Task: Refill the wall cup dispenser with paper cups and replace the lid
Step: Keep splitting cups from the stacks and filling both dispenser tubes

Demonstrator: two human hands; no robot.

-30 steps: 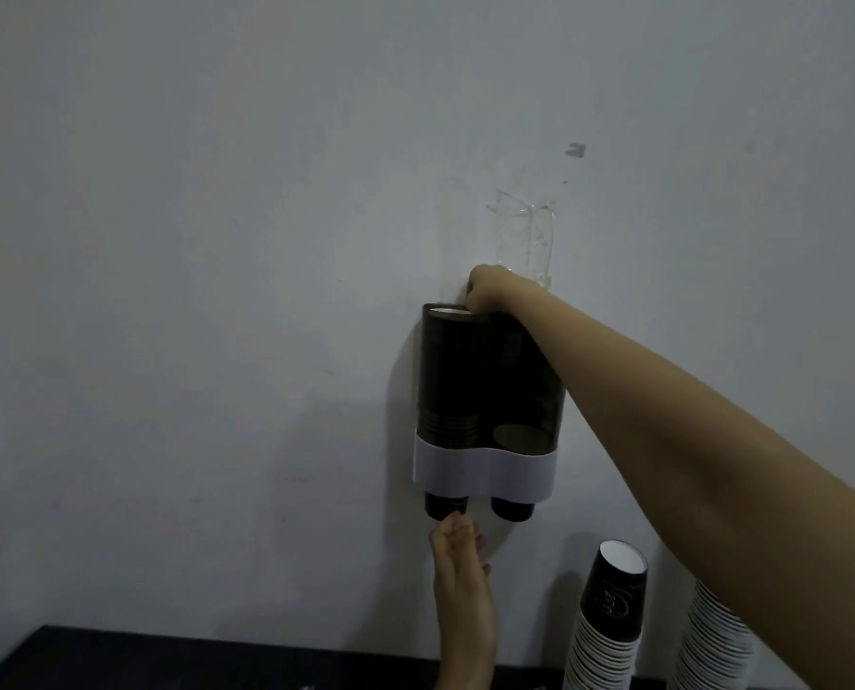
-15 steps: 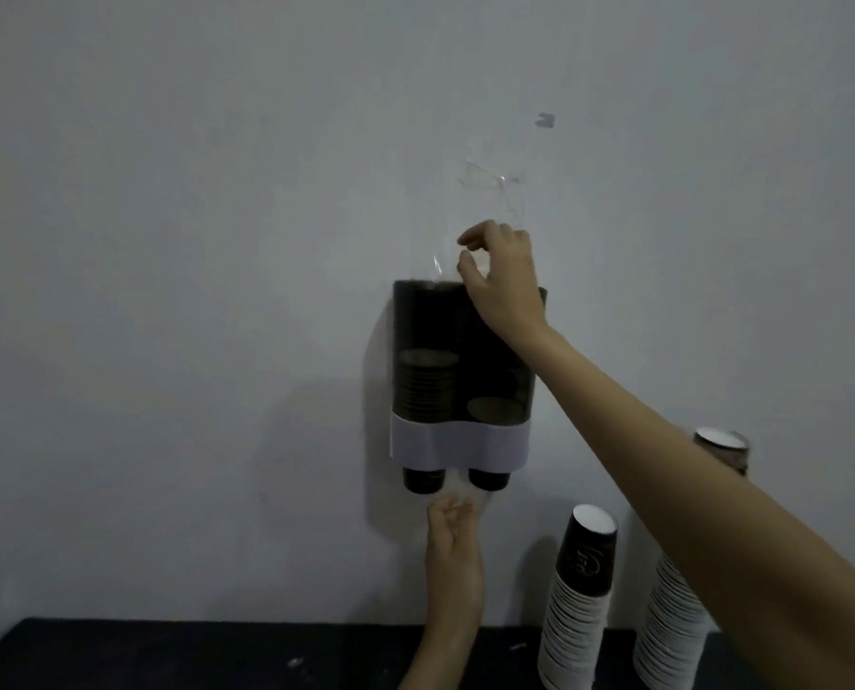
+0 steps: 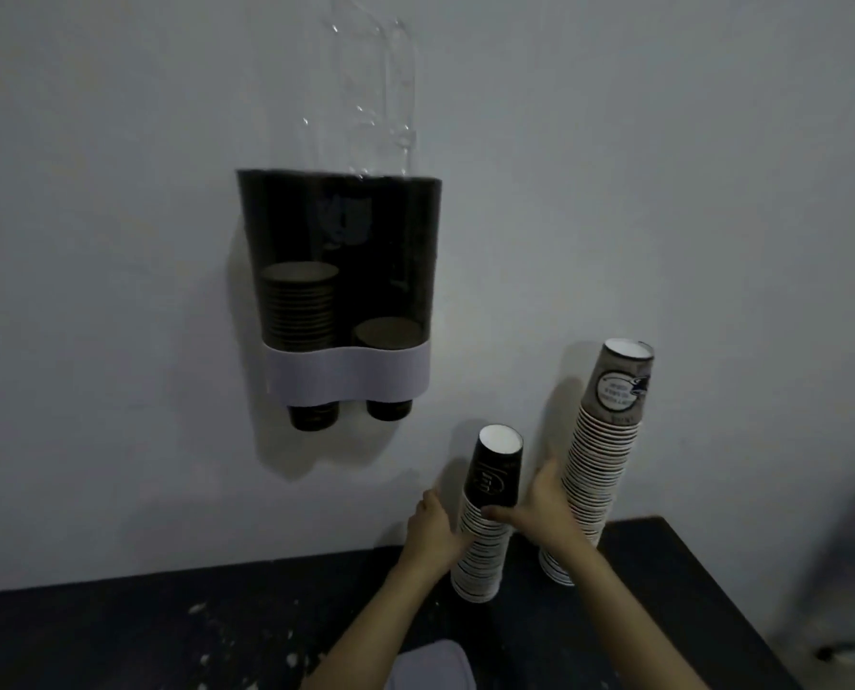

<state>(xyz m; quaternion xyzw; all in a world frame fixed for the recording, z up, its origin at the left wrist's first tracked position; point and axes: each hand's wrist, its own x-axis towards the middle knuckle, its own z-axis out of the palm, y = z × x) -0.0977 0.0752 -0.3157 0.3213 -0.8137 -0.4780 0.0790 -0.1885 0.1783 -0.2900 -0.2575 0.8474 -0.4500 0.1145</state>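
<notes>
The dark double-tube cup dispenser with a white band hangs on the wall, open at the top. Its left tube holds a short stack of cups, its right tube a lower one. A clear plastic piece stands against the wall above it. On the black table stands a stack of upside-down black paper cups. My left hand grips that stack from the left and my right hand from the right. A taller stack of brown cups stands just right of it.
The black table has white specks on it and ends at the right near a dark floor area. A pale flat white object, possibly the lid, lies at the table's near edge between my forearms.
My right hand came down from the dispenser's top and my left hand from under its spouts; both now hold the black cup stack. The view has dropped toward the table.
</notes>
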